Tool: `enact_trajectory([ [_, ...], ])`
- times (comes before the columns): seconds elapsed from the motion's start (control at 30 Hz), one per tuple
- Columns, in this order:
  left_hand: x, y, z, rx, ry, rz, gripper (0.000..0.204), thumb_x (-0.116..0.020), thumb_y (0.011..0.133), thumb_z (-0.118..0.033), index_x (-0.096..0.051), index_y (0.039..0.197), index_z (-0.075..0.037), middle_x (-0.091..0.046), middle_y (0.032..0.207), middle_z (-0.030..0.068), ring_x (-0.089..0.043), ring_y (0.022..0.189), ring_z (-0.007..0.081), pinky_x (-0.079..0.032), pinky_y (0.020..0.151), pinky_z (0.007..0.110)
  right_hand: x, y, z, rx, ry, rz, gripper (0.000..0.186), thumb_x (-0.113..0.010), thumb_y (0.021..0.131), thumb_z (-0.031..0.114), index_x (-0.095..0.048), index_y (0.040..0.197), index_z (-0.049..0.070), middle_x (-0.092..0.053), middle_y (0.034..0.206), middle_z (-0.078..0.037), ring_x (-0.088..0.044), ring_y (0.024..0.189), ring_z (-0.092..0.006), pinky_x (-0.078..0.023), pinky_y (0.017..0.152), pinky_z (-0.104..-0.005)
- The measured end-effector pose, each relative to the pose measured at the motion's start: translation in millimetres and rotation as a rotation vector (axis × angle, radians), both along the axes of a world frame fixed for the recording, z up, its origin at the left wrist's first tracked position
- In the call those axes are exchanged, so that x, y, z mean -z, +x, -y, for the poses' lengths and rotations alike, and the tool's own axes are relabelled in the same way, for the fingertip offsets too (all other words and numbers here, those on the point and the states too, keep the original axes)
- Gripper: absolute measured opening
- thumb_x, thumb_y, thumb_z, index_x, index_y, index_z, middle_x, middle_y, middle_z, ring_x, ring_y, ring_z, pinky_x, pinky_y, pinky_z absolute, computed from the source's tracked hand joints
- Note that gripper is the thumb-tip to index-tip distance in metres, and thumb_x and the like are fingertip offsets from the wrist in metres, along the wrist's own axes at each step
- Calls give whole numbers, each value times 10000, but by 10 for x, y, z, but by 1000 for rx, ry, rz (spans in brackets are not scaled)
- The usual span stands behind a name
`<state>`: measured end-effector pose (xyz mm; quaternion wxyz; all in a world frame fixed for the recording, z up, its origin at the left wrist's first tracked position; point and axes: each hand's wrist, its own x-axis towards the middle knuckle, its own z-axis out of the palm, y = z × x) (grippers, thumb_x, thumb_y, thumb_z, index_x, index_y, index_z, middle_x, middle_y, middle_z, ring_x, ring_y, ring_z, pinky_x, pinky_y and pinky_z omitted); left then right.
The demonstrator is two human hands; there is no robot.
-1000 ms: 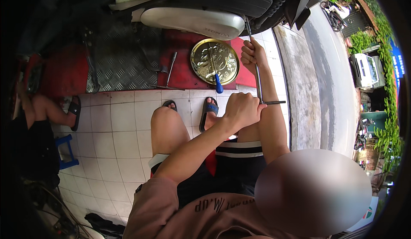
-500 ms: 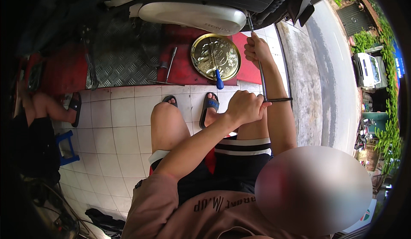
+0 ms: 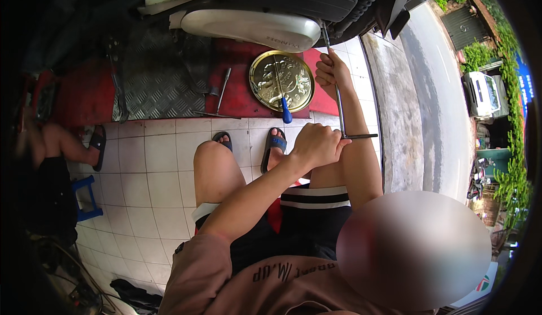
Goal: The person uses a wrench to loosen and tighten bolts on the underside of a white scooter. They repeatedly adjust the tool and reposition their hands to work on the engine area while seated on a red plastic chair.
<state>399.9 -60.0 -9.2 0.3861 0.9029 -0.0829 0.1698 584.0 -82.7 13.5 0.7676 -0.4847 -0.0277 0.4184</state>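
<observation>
Two bare hands hold a long, slim T-handled wrench (image 3: 340, 112) of smooth metal, on the right side of the work area. The left hand (image 3: 317, 147), nearer the body, is closed in a fist around one side of its dark, round crossbar (image 3: 362, 136); the other side juts out to the right. The right hand (image 3: 333, 71), farther off, has its fingers curled around the straight shaft. The wrench's far end reaches the underside of a motorbike, beside a smooth, rounded, pale silver cover (image 3: 248, 28); exactly what it meets there cannot be told.

Left of the right hand, a round golden tray (image 3: 299, 75) with an embossed, shiny surface lies on a scuffed red platform (image 3: 234, 66). A screwdriver with a bulbous blue handle (image 3: 286, 112) rests across it, the handle over the near rim. Farther left lie a second T-shaped metal tool (image 3: 224, 89) and grey diamond-patterned tread plate (image 3: 164, 78). Nearer are square, pale floor tiles (image 3: 164, 151) and, at left, a blue stool (image 3: 86, 199).
</observation>
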Motion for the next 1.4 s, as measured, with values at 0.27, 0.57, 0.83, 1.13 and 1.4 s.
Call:
enact_trajectory([
  [0.27, -66, -7, 123, -80, 73, 173, 390, -611, 868, -355, -587, 599, -74, -549, 469, 106, -583, 442, 289, -461, 452, 407, 145, -460, 781, 92, -20, -9, 367, -427, 991, 422, -512, 818, 110, -420, 620, 27, -364, 522, -105, -318, 518, -248],
  [0.57, -433, -126, 140, -210, 194, 15, 390, -654, 830, -379, -636, 591, -71, -563, 505, 148, -604, 515, 344, -470, 497, 438, -12, -868, 1450, 174, 247, -71, 446, -370, 999, 410, -577, 1038, 17, -616, 920, -98, -574, 806, -206, -468, 775, -347],
  [0.83, -636, -191, 146, -222, 424, -100, 353, -637, 836, -352, -711, 696, -36, -640, 636, 209, -656, 614, 375, -527, 594, 451, -443, -1202, 1511, 133, -956, 1304, 266, -551, 814, 237, -691, 778, 14, -644, 668, -181, -647, 615, -314, -514, 612, -395],
  [1.13, -842, -204, 181, -205, 463, -118, 391, -615, 864, -379, -679, 667, -48, -625, 620, 197, -636, 614, 386, -505, 569, 473, -410, -1118, 1741, 174, -565, 1210, 242, -647, 859, 229, -667, 796, -4, -661, 651, -113, -622, 550, -184, -478, 540, -324],
  [1.4, -868, -158, 65, -169, 281, -161, 343, -654, 841, -347, -659, 665, -52, -610, 610, 185, -614, 613, 396, -484, 567, 467, -46, -1192, 1590, 263, 267, 142, 207, -588, 907, 261, -574, 899, 54, -523, 728, -13, -510, 669, -123, -432, 644, -278],
])
